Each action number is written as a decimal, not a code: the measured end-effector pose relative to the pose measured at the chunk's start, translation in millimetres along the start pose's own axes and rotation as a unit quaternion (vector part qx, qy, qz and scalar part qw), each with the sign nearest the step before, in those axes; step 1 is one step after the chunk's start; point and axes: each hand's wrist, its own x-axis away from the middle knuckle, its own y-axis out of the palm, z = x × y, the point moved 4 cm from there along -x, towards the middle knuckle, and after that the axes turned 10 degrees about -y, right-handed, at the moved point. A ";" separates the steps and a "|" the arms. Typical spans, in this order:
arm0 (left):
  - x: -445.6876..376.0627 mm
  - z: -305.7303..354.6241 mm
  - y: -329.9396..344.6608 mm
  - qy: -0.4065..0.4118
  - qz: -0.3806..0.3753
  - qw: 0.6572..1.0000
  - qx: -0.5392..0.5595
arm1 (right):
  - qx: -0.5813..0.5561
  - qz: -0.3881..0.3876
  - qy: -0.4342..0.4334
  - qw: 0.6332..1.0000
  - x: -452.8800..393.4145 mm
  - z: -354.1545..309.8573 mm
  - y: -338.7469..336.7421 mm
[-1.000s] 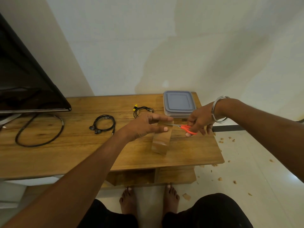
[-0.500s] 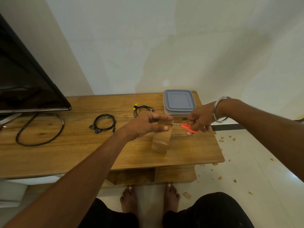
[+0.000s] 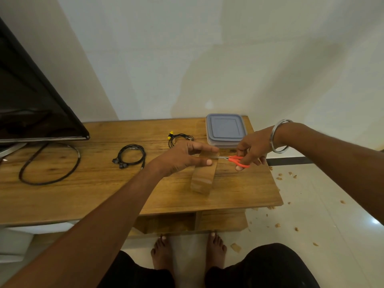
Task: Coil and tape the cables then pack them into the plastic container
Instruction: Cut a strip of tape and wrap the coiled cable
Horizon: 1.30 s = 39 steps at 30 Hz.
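Standing over wooden table point(image 3: 83, 194), left hand point(image 3: 182, 157) pinches tape point(image 3: 204, 173); right hand point(image 3: 252, 147) grips scissors point(image 3: 236, 161).

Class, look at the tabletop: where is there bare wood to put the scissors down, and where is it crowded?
Bare wood lies along the table's near edge, in front of the black coiled cable, and between that and the large cable loop. The far right is crowded: plastic container, tape, both hands.
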 end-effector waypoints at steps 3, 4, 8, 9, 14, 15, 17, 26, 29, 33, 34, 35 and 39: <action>0.7 0.8 0.4 0.005 0.003 1.000 0.001 | -0.014 0.004 -0.006 1.000 2.8 -0.7 -0.7; 0.6 0.8 0.4 0.004 0.004 1.000 0.000 | -0.020 0.004 -0.009 1.000 3.9 -1.3 -0.6; -0.2 -0.2 0.2 0.005 0.005 1.000 -0.004 | -0.031 0.012 -0.014 0.999 5.8 -2.3 2.2; -0.4 -0.3 0.1 0.006 0.006 1.000 -0.005 | -0.032 0.013 -0.016 0.999 6.3 -2.5 2.8; -0.2 0.1 1.5 0.007 0.012 1.000 -0.006 | -0.031 0.022 -0.021 0.999 8.5 -1.8 0.6; -0.4 0.1 2.3 0.008 0.013 1.000 -0.008 | -0.027 0.022 -0.020 0.999 8.9 -1.6 -0.2; -0.1 0.0 3.6 0.007 0.014 1.000 -0.007 | -0.015 0.019 -0.016 1.000 9.3 -1.3 -1.2; 1.9 0.5 5.1 0.014 0.025 1.000 -0.009 | -0.007 0.019 -0.008 1.000 11.0 -2.5 -2.6; 3.8 5.2 6.7 0.025 0.019 0.999 0.020 | -0.003 0.015 -0.005 1.000 11.5 -2.6 -2.3; 1.3 14.9 8.8 0.032 0.006 0.999 0.001 | -0.006 0.010 0.000 1.000 13.2 0.9 -1.0; 0.2 15.6 8.6 0.030 0.005 0.999 -0.010 | -0.009 0.013 -0.001 1.000 14.3 1.5 -1.0; -0.5 15.3 8.3 0.029 0.003 0.999 -0.018 | -0.010 0.016 -0.002 1.000 15.3 1.8 -0.8; 0.4 7.5 6.3 0.012 0.002 1.000 0.015 | -0.027 0.027 -0.012 0.999 17.1 3.7 0.0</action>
